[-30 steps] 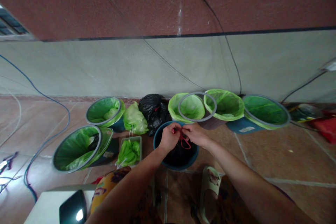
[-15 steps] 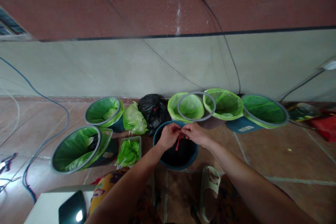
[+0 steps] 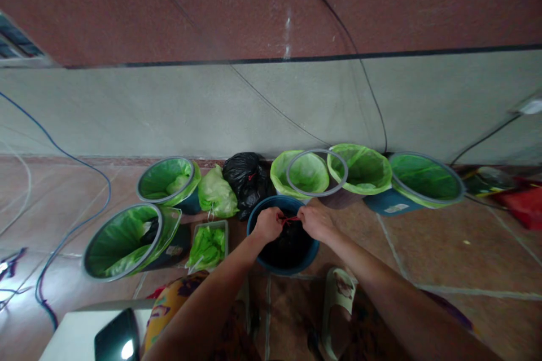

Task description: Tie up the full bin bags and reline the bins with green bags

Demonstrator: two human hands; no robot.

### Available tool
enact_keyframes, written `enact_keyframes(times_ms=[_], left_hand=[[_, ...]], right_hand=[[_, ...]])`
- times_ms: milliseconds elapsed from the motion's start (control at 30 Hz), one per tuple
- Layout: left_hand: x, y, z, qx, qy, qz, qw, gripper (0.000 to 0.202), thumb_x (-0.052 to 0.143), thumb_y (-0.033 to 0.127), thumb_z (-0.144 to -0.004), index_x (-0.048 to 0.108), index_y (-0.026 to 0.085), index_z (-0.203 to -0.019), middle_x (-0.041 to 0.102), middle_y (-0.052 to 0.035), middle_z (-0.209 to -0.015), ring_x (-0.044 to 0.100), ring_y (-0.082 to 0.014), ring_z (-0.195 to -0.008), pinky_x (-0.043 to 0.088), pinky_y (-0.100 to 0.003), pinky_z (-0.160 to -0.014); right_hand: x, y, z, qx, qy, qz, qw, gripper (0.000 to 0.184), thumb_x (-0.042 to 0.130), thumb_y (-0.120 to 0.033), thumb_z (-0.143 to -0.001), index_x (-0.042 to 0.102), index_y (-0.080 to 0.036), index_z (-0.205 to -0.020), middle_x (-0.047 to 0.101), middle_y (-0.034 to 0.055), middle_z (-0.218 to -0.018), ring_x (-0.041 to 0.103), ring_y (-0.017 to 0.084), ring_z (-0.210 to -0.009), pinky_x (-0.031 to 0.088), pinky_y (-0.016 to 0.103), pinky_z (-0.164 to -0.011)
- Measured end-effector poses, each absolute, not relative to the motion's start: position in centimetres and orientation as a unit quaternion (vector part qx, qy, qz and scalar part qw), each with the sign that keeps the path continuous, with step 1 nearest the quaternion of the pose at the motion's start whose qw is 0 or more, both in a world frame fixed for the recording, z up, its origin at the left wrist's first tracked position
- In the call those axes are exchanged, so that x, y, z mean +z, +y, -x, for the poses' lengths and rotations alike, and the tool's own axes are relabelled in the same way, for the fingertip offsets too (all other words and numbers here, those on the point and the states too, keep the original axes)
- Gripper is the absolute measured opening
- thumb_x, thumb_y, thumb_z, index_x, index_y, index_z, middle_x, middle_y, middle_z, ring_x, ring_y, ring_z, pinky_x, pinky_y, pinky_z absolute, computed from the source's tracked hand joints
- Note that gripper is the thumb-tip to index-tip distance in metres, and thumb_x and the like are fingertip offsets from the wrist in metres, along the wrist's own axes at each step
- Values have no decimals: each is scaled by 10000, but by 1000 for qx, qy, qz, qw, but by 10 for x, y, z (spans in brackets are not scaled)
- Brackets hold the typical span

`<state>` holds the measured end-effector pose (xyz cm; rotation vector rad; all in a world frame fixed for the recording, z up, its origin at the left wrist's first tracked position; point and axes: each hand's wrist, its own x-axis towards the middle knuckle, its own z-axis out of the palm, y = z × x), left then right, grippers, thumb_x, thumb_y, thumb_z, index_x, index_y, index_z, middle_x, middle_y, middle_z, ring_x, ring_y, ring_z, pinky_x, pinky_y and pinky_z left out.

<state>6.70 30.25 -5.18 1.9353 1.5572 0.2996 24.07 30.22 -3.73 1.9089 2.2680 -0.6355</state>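
Observation:
Between my feet and the wall stands a blue bin [image 3: 311,256] with a black garbage bag [image 3: 284,245] inside it. A red drawstring [image 3: 290,219] stretches across the bag's gathered top. My left hand [image 3: 268,225] is closed on one end of the drawstring, and my right hand [image 3: 315,221] is closed on the other. Both hands are over the bin's opening, a short gap apart. The lower part of the bag is hidden in the dark bin.
Behind the bin, a tied black bag [image 3: 247,172] and a light green bag [image 3: 218,194] lean together. Green-lined bins stand left [image 3: 122,242] and right [image 3: 427,177]. A small tray [image 3: 226,237] holds green bags. A phone [image 3: 116,338] rests on a white surface at lower left.
My hands have moved slightly apart and down. The drawstring, which hung in a loose red tail between them, is now pulled out sideways.

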Motion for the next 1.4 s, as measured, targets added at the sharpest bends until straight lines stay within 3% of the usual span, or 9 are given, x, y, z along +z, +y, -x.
enact_keyframes(times_ms=[200, 333, 500, 767, 900, 1067, 1167, 1267, 1400], left_hand=[[-61, 294, -65, -5, 622, -729, 286, 630, 612, 244, -760, 450, 170, -1365, 566, -145, -1263, 590, -271, -1124, 461, -368, -964], [-72, 283, -69, -91, 626, -723, 278, 879, 720, 269, -660, 334, 240, -1449, 448, -163, -1387, 513, -349, -1226, 439, -470, -991], [-85, 283, -77, -110, 597, -731, 312, 347, 530, 290, -838, 637, 199, -1156, 612, -142, -1217, 597, -304, -1132, 477, -436, -951], [-60, 299, -88, -44, 567, -745, 350, 322, 429, 194, -859, 700, 115, -1013, 709, -161, -1025, 673, -245, -976, 530, -319, -837], [-39, 304, -85, 64, 554, -743, 371, 303, 418, 195, -853, 712, 133, -894, 724, -114, -943, 666, -199, -878, 512, -283, -797], [-20, 308, -81, 189, 559, -694, 413, 248, 457, 192, -819, 663, 136, -693, 656, -32, -681, 587, -136, -653, 457, -228, -622], [4, 306, -78, 271, 546, -675, 416, 220, 511, 232, -815, 631, 141, -655, 591, 7, -610, 532, -114, -595, 419, -212, -568], [40, 302, -62, 364, 502, -679, 393, 188, 537, 273, -836, 656, 148, -762, 636, -1, -707, 572, -121, -665, 460, -220, -635], [86, 303, -12, 483, 471, -696, 246, 282, 645, 320, -799, 654, 188, -1047, 643, -74, -1152, 574, -206, -1101, 431, -335, -993]], right_hand=[[-39, 303, -243, -224, 755, -615, 43, 323, 356, -224, -949, 656, -177, -1059, 709, 102, -1033, 646, 218, -991, 442, 304, -837], [-40, 295, -241, -244, 748, -614, 54, 489, 453, -134, -864, 484, -130, -1352, 655, 164, -1199, 624, 261, -1099, 450, 351, -911], [-48, 285, -238, -277, 767, -575, 70, 726, 511, -108, -787, 303, -120, -1482, 502, 192, -1400, 552, 273, -1221, 423, 368, -1004], [-68, 281, -238, -297, 778, -552, 48, 886, 655, -195, -692, 280, -69, -1485, 361, 243, -1485, 356, 315, -1383, 314, 432, -1117], [-68, 285, -235, -290, 778, -557, -22, 793, 684, -246, -680, 405, -90, -1406, 464, 222, -1410, 452, 310, -1312, 375, 432, -1072], [-58, 295, -232, -279, 780, -552, -95, 345, 541, -217, -795, 614, -129, -1120, 673, 158, -1103, 640, 257, -1035, 478, 371, -920], [-39, 304, -230, -298, 765, -547, -163, 255, 460, -167, -804, 657, -155, -965, 713, 129, -933, 668, 242, -889, 503, 360, -826], [-6, 317, -221, -366, 737, -488, -292, 240, 478, -220, -793, 662, -183, -943, 720, 75, -886, 656, 217, -827, 517, 347, -785], [49, 342, -185, -396, 684, -456, -409, 239, 553, -276, -761, 665, -176, -946, 718, 47, -874, 646, 193, -812, 518, 316, -780]])
